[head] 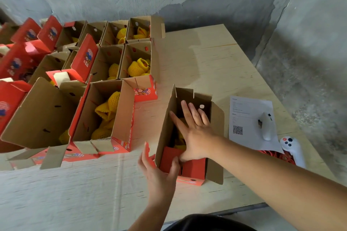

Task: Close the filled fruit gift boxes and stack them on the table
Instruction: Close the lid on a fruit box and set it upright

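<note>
An open red and brown gift box [216,118] stands alone near the middle of the plywood table [197,62], its flaps up. My right hand [193,129] reaches into the box from the right, fingers straight and spread over the yellow-netted fruit inside. My left hand [159,170] is at the box's near left corner, thumb pressing the red inner flap [170,157] and fingers along the outside wall. Several more open boxes with yellow-netted fruit [107,110] stand in rows to the left.
A printed sheet with a QR code [247,118] lies right of the box, with a white device [265,125] on it. A white controller [293,148] and red netting [272,154] lie at the table's right edge. Grey concrete walls stand behind.
</note>
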Available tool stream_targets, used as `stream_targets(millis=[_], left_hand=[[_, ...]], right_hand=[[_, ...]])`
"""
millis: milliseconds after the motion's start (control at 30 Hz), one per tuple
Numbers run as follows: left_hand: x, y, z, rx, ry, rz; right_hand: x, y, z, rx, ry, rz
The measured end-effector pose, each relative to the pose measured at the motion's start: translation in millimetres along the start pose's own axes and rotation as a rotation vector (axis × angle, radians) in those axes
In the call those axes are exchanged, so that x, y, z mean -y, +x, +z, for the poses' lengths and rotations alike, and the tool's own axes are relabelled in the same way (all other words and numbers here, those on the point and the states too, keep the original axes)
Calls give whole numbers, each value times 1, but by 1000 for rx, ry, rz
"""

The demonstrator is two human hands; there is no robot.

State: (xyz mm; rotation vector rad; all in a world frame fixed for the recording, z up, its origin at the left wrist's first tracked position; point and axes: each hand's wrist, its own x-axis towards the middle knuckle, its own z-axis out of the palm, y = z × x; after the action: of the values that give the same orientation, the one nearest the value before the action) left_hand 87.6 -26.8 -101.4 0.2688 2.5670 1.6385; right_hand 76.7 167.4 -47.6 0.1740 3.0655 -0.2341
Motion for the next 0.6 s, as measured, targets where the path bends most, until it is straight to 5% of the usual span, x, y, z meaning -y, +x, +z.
stream_targets(millis=[133,333,433,600], left_hand=[[-1,-28,14,19,49,62],[-2,-26,26,-49,100,93],[2,-26,25,-48,108,77],[6,-22,18,-8,173,133]], right_hand=[[0,-10,10,-26,166,-65],[-22,14,-4,-483,235,87],[-53,50,-25,-303,136,333],[-51,49,-18,-242,-30,211]])
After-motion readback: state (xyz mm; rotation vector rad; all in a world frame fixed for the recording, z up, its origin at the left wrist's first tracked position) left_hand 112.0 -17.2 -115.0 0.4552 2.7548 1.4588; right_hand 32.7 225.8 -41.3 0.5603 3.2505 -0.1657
